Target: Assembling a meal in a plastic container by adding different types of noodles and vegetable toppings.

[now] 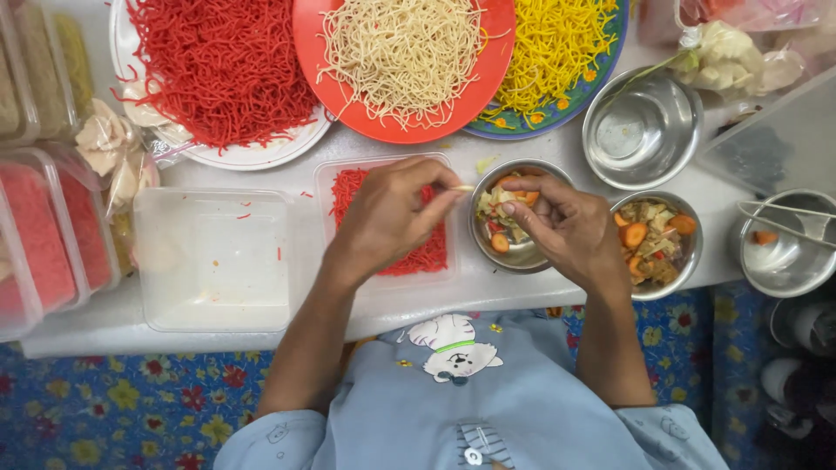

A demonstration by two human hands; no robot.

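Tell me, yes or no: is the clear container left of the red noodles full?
No, the clear container holds only a few stray red crumbs.

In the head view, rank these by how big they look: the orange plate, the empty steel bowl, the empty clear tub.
1. Orange plate, though cut off at the top.
2. Empty clear tub.
3. Empty steel bowl.

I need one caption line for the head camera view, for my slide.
Left hand over a tub of red noodles; right hand picks from a steel bowl of vegetables.

Food-preparation counter: plates of coloured noodles (401, 52), steel bowls (640, 130), plastic containers (213, 261).
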